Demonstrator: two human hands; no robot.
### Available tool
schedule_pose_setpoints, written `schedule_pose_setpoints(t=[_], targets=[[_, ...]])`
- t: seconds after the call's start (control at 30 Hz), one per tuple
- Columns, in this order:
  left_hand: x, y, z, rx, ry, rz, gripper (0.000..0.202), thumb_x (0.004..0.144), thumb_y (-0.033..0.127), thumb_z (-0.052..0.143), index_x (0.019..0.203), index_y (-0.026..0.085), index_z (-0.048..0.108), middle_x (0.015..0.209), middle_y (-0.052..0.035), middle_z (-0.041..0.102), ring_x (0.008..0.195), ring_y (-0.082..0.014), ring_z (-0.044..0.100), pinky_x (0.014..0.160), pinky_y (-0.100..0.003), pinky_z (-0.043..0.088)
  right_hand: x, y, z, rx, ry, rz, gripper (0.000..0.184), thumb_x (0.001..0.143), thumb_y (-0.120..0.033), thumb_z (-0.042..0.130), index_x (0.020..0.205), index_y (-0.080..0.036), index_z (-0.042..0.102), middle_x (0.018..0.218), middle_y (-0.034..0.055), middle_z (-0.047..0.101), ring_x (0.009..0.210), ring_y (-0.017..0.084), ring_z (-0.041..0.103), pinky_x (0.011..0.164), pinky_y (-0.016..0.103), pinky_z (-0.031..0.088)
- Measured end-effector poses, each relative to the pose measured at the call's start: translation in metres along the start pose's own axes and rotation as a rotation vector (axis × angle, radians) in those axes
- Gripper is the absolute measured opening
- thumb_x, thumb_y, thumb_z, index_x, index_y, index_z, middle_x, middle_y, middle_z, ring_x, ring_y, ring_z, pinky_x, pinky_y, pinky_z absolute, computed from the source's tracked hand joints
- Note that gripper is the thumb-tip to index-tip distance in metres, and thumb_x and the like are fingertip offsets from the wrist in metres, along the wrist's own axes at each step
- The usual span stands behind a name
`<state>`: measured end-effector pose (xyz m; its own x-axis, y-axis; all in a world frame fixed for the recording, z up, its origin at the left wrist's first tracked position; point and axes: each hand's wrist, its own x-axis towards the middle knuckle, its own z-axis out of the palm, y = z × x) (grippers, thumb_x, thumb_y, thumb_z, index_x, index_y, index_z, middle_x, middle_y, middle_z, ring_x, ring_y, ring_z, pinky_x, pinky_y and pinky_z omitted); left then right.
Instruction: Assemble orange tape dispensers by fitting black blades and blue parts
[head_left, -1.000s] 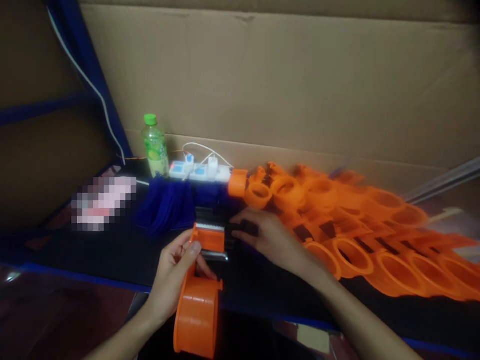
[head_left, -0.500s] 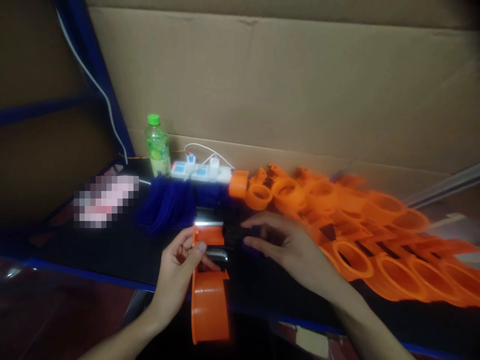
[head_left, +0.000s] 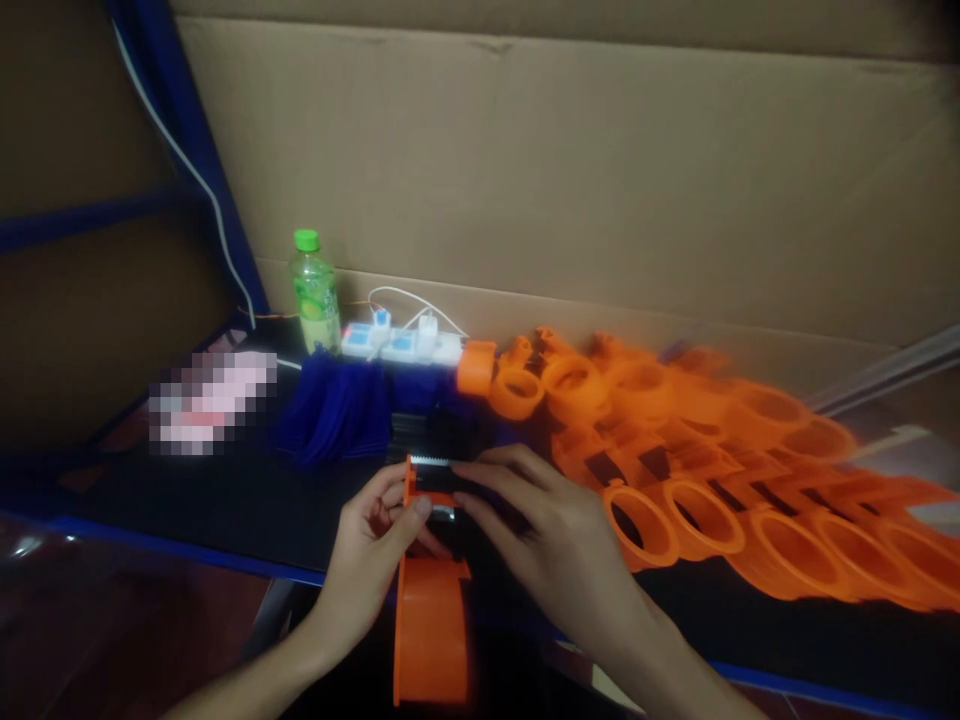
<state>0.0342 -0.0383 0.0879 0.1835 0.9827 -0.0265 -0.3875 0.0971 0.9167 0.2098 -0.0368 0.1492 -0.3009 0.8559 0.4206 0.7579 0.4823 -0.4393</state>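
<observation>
An orange plastic tape dispenser (head_left: pixel 433 630) is upright between my hands, its serrated metal blade (head_left: pixel 430 461) at the top. My left hand (head_left: pixel 379 545) is closed around its left side, thumb on the frame below the blade. My right hand (head_left: pixel 551 530) pinches a small black piece (head_left: pixel 433 483) against the dispenser just under the blade. The fingertips hide part of that piece, and whether it is seated I cannot tell. A shiny metal roller (head_left: pixel 444 514) shows below it.
Several more orange dispensers (head_left: pixel 705 515) lie in rows on the right of the dark table. Behind my hands are blue pieces (head_left: pixel 337 405) and black pieces (head_left: pixel 416 437). A power strip (head_left: pixel 405 345) and a bottle (head_left: pixel 316 292) stand before the cardboard wall (head_left: pixel 555 180).
My right hand has moved left, bringing the black piece from beside the dispenser to under its blade. The dispenser has shifted slightly right and down with my left hand.
</observation>
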Motion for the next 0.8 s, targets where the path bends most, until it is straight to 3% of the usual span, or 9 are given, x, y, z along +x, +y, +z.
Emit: schedule_pose_setpoints(t=[0.33,0.53,0.8], targets=[[-0.001,0.000,-0.003,0.010,-0.018,-0.003,0.026,0.091,0.034,0.065,0.112,0.020,0.061,0.080,-0.0021,0.076,0.057,-0.0150,0.071,0.059,-0.024,0.054,-0.004,-0.002,0.009,-0.083,0.053,-0.025,0.020,0.096,-0.024,0.059,0.112,-0.024,0.070,0.108,0.0032,0.064,0.082,0.012,0.066,0.071,0.024,0.056],[-0.002,-0.001,-0.005,0.051,-0.002,-0.042,0.029,0.091,0.037,0.064,0.113,0.019,0.060,0.061,0.0009,0.070,0.053,-0.0165,0.069,0.058,-0.024,0.052,-0.011,-0.003,0.014,-0.245,0.082,-0.127,0.023,0.098,-0.025,0.055,0.117,-0.023,0.068,0.110,0.0021,0.066,0.077,0.011,0.067,0.061,0.022,0.054],[0.000,-0.001,-0.006,0.047,-0.019,-0.047,0.026,0.090,0.036,0.065,0.110,0.020,0.060,0.065,0.0019,0.070,0.052,-0.0145,0.068,0.056,-0.023,0.052,-0.011,0.000,0.015,-0.283,0.095,-0.129,0.022,0.098,-0.029,0.055,0.114,-0.023,0.069,0.107,0.0015,0.067,0.077,0.010,0.067,0.061,0.022,0.053]])
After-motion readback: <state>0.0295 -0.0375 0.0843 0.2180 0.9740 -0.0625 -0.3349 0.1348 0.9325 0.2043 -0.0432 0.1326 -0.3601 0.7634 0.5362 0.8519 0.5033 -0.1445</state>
